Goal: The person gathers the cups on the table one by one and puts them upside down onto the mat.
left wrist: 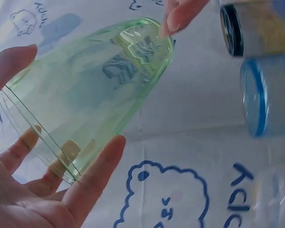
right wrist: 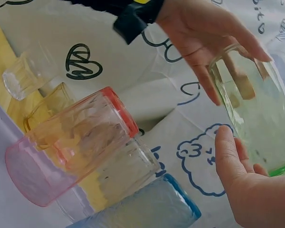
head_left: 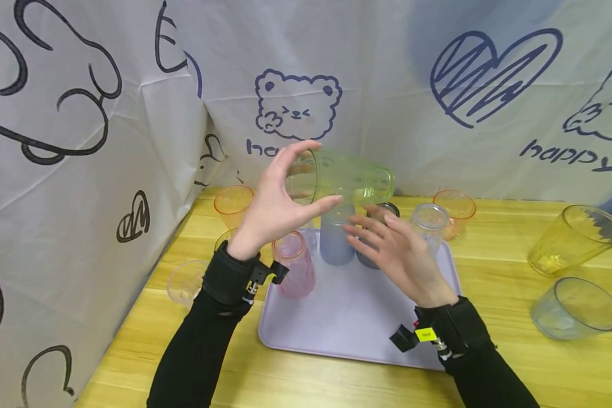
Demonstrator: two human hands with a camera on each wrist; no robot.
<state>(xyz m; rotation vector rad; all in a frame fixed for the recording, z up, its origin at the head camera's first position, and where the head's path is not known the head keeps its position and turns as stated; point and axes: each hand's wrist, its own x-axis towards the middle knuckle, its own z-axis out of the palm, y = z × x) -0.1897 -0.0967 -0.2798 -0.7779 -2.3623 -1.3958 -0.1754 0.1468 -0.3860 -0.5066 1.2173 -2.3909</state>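
Tumbler (head_left: pixel 349 174), translucent green, tilts sideways, wider end gripped by left hand (head_left: pixel 276 205), right hand (head_left: pixel 399 254) loosely spread.

A person dressed in black: the left sleeve (head_left: pixel 190 351) and the right sleeve (head_left: pixel 489 375) are plain, each meeting a broad black cuff, the left wristband (head_left: pixel 226 277) and the right wristband (head_left: pixel 461 326). A small black block (head_left: pixel 279 272) and a silvery fitting (head_left: pixel 251 290) jut from either band. A bright yellow label (head_left: pixel 425 335), its dark print too small to read from here, marks the right one, beside a red speck (head_left: pixel 416 323).
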